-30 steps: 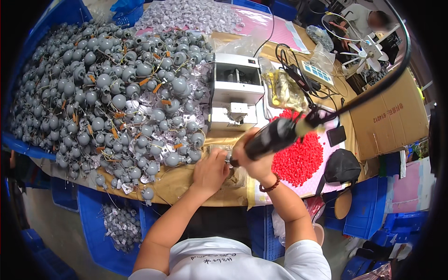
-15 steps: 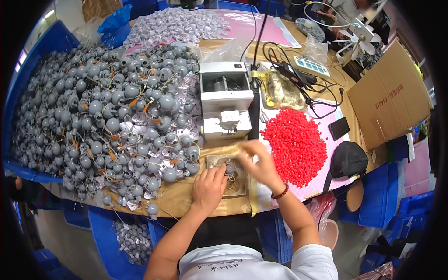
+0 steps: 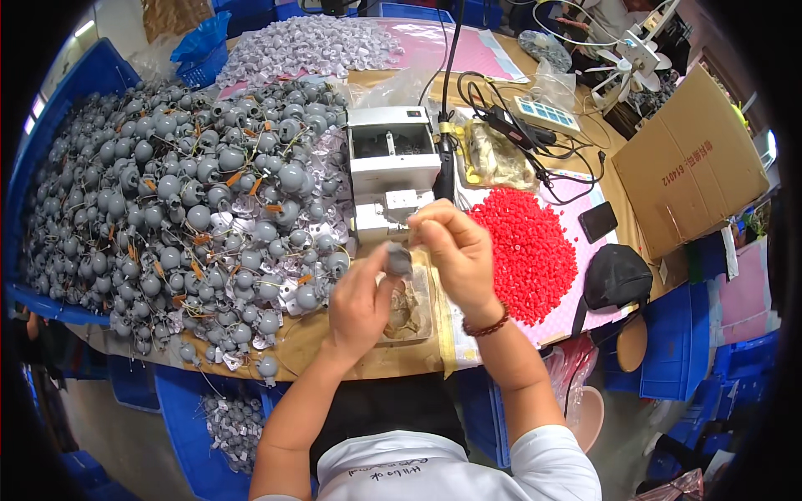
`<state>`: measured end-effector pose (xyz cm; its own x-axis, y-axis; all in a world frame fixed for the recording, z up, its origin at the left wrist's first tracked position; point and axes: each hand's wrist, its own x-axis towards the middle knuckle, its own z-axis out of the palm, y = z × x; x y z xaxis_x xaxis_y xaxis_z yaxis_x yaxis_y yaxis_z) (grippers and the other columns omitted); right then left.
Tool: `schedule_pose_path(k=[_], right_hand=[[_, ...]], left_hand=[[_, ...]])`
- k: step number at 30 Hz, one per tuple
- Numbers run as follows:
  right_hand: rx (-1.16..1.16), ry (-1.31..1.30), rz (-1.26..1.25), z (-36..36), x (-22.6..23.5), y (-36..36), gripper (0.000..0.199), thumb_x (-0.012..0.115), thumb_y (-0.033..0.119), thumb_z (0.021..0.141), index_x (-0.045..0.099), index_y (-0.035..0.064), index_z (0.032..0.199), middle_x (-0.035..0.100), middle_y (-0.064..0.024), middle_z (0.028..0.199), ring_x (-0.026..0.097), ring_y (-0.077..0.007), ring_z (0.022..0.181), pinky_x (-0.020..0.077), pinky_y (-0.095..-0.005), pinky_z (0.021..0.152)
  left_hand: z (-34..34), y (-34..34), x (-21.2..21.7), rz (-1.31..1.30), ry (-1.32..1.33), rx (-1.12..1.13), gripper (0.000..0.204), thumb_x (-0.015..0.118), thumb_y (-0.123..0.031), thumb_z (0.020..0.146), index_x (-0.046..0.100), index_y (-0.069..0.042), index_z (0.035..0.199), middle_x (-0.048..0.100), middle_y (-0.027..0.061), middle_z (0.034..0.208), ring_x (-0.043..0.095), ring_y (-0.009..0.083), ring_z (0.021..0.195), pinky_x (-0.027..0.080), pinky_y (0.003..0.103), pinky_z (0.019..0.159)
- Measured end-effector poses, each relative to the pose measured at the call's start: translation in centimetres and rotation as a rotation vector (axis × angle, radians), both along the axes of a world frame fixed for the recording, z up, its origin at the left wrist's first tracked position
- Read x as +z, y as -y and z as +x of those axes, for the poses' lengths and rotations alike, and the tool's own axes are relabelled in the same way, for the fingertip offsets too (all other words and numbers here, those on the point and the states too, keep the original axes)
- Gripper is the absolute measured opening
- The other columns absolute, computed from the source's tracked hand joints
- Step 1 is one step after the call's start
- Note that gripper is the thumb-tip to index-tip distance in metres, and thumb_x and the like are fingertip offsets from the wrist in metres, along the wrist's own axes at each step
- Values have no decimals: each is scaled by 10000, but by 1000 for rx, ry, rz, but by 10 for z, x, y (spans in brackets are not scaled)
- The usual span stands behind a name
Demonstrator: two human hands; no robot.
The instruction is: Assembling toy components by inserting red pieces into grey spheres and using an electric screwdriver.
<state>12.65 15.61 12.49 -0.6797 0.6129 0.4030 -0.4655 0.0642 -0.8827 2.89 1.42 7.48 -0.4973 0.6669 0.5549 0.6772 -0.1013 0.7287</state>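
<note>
My left hand (image 3: 359, 305) is closed on a round grey ball-shaped part (image 3: 399, 260), lifted above a shallow clear tray (image 3: 424, 313). Just right of it, my right hand (image 3: 458, 255) is pinched at the front of a white box-shaped machine (image 3: 393, 174). Whatever sits between its fingertips is too small to make out. Brownish material (image 3: 405, 307) shows inside the tray.
A big heap of grey ball parts (image 3: 192, 217) with wires fills the left side. Red small pieces (image 3: 526, 250) are piled at right, beside a dark phone (image 3: 597, 221) and black bag (image 3: 616, 278). White pieces (image 3: 309, 46) lie at the back; a cardboard box (image 3: 689, 167) stands far right.
My left hand has lifted the grey ball part from the tray. My right hand has moved up towards the white machine, its fingers now pinched. The view has shifted slightly.
</note>
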Motion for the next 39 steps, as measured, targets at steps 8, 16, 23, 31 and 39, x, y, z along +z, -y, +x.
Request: schedule_pose_path(k=[8, 16, 23, 31, 39], right_hand=[[-305, 701, 975, 63, -85, -112, 106, 689, 70, 930, 721, 40, 1026, 689, -100, 973, 662, -273, 944, 548, -393, 805], [-243, 858, 1536, 76, -151, -137, 81, 650, 122, 840, 690, 96, 906, 640, -55, 949, 599, -263, 988, 501, -385, 850], [-240, 865, 1598, 75, -157, -145, 48, 671, 125, 831, 696, 107, 868, 659, -43, 917, 598, -253, 970, 480, -374, 837], [-262, 735, 1382, 79, -155, -149, 84, 727, 53, 776, 692, 97, 840, 678, -46, 902, 613, -264, 953, 479, -398, 830], [-233, 683, 1241, 89, -142, -149, 166, 710, -18, 769, 702, 77, 904, 680, -76, 937, 622, -299, 961, 498, -414, 857]], left_hand=[[-71, 61, 28, 605, 989, -255, 488, 579, -95, 1064, 428, -53, 1526, 619, 91, 1279, 625, 189, 1126, 515, 391, 1038], [-108, 133, 17, 400, 591, 235, 351, 548, -86, 1073, 489, -28, 1414, 666, 99, 1157, 630, 119, 850, 559, 328, 868], [-105, 110, 30, 373, 643, 119, 328, 563, -130, 1084, 482, -16, 1382, 679, 108, 1129, 631, 109, 809, 561, 299, 807], [-117, 100, 14, 551, 1260, 144, 218, 554, -192, 1099, 567, -88, 1291, 675, 72, 1142, 563, 75, 739, 566, 301, 797], [-121, 101, -1, 1038, 1870, -502, 366, 454, -175, 1124, 488, 40, 1418, 618, 68, 1064, 487, 52, 572, 544, 310, 822]])
